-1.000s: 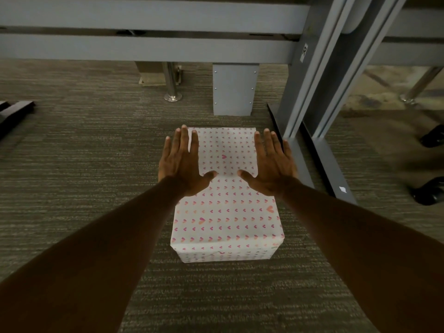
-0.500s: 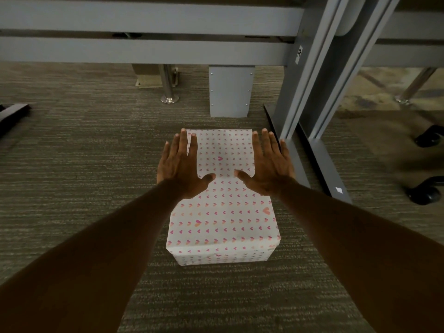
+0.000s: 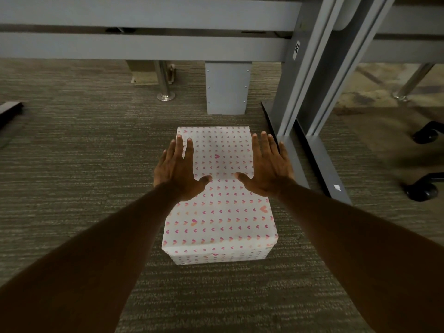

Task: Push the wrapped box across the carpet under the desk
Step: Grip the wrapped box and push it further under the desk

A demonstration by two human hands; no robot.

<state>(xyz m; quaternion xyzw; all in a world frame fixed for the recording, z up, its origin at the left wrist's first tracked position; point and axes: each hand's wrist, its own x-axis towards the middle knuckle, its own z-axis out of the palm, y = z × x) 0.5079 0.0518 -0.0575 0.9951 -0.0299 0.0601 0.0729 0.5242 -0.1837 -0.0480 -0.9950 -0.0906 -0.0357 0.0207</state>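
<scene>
Pressing flat on the top of the wrapped box (image 3: pixel 219 203), both hands are spread open with fingers straight, gripping nothing: the left hand (image 3: pixel 179 170) lies over the box's left edge and the right hand (image 3: pixel 268 169) over its right edge, thumbs pointing toward each other.

Compared with a second ago, the box sits a little further in relative to the grey post (image 3: pixel 227 88) and the worktop's leg (image 3: pixel 295 92), and the hands keep the same flat placement on its top, so the push appears to be under way rather than finished. The shift is small, and part of it may come from the camera moving with the person.

The box rests on the carpet (image 3: pixel 84 164), its far end near the post and its right side just beside the leg's dark foot (image 3: pixel 319 164). The worktop's grey rails (image 3: pixel 144 46) cross overhead at the top of the view.

By my judgement the box is already mostly beneath the worktop, with little room left before the post. A straight push matters now, since drifting right would likely catch the foot.
</scene>
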